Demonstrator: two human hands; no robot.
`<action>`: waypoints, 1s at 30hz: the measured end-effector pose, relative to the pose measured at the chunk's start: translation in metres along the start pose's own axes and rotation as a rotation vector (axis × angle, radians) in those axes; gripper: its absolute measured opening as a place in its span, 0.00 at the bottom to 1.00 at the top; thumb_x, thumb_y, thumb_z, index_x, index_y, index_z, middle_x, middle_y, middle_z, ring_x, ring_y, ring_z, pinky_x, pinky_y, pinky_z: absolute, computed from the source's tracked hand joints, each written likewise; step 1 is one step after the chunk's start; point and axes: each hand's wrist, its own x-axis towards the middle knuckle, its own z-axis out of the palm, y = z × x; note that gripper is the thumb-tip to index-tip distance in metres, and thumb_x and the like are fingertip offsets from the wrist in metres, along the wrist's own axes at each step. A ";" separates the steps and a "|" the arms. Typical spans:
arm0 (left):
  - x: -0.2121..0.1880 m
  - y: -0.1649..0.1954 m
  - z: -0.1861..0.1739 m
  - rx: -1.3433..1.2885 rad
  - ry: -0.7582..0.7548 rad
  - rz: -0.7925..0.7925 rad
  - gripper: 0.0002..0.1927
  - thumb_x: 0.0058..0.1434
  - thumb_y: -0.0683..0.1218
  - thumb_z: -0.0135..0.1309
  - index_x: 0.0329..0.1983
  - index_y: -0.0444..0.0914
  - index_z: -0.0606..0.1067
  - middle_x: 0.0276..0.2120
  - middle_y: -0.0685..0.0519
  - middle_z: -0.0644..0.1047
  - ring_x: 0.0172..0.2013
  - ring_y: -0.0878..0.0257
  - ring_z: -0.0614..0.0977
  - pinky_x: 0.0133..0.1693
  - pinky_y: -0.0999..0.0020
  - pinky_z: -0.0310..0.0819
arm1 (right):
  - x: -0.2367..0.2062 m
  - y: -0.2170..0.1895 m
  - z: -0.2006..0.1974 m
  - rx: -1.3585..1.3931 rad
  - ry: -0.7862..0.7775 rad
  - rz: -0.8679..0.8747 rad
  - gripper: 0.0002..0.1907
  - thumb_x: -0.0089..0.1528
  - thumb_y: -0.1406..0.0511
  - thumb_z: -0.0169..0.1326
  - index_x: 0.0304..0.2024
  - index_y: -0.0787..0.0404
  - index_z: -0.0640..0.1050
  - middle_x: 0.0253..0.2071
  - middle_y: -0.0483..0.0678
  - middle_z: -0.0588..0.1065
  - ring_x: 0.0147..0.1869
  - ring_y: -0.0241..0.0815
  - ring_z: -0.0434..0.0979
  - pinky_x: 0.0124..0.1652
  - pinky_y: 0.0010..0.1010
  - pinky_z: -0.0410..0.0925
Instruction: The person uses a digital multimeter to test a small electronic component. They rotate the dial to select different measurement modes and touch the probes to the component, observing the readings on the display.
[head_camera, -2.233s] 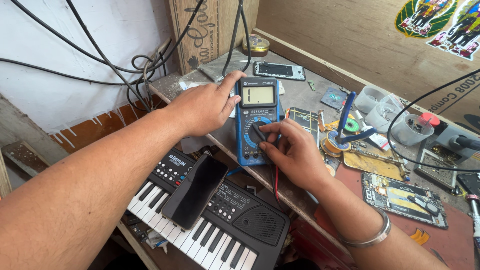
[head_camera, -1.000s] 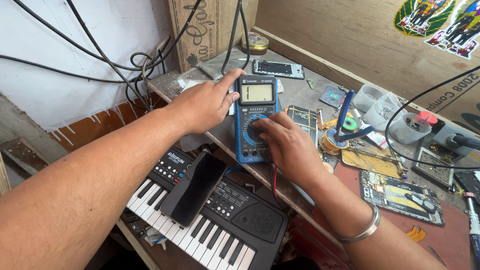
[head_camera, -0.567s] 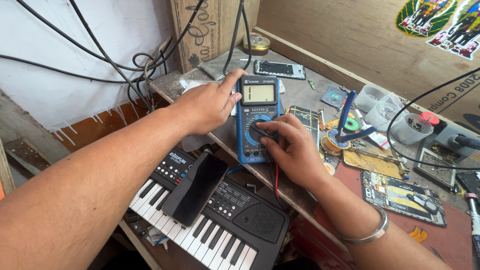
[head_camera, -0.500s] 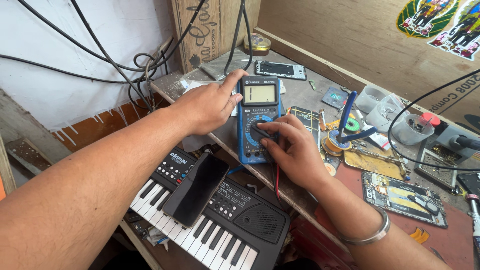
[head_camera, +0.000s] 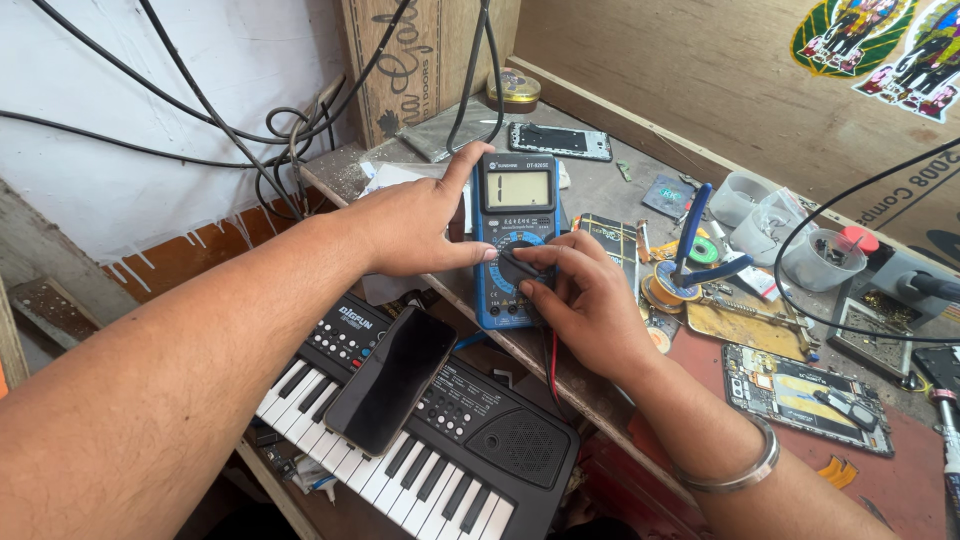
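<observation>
Black and white keys of a small keyboard (head_camera: 420, 450) sit nearest, its lower end cut off by the frame, with a dark phone (head_camera: 392, 380) lying face up across them. Above it, at the bench (head_camera: 600, 190) edge, lies a blue multimeter (head_camera: 514, 235). The left hand (head_camera: 420, 225) presses flat against the meter's left side, forefinger stretched along its top corner. The right hand (head_camera: 585, 300) pinches the round dial, covering most of it; red and black leads (head_camera: 550, 365) drop below the wrist, their plugs hidden. Farther back lie blue-handled pliers (head_camera: 690, 235), solder reels and a phone frame (head_camera: 560, 140).
</observation>
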 end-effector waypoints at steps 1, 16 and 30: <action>0.000 0.000 0.000 0.001 -0.001 -0.004 0.61 0.59 0.66 0.56 0.75 0.48 0.24 0.53 0.34 0.77 0.53 0.44 0.82 0.56 0.55 0.76 | 0.000 0.000 0.000 0.001 -0.001 0.001 0.17 0.59 0.71 0.62 0.52 0.60 0.81 0.41 0.44 0.71 0.29 0.30 0.67 0.30 0.23 0.64; 0.002 -0.002 0.000 -0.025 0.010 0.038 0.61 0.58 0.64 0.57 0.75 0.49 0.24 0.54 0.33 0.76 0.53 0.43 0.82 0.57 0.55 0.75 | 0.000 0.001 0.000 0.008 0.006 -0.006 0.17 0.59 0.71 0.62 0.51 0.60 0.81 0.41 0.44 0.71 0.29 0.30 0.67 0.30 0.23 0.64; 0.002 -0.001 0.002 -0.025 0.003 0.017 0.61 0.58 0.64 0.57 0.75 0.49 0.23 0.55 0.33 0.75 0.54 0.44 0.82 0.58 0.56 0.75 | 0.000 0.001 0.000 0.001 -0.002 0.001 0.16 0.60 0.71 0.62 0.51 0.60 0.81 0.41 0.43 0.71 0.29 0.30 0.68 0.30 0.23 0.64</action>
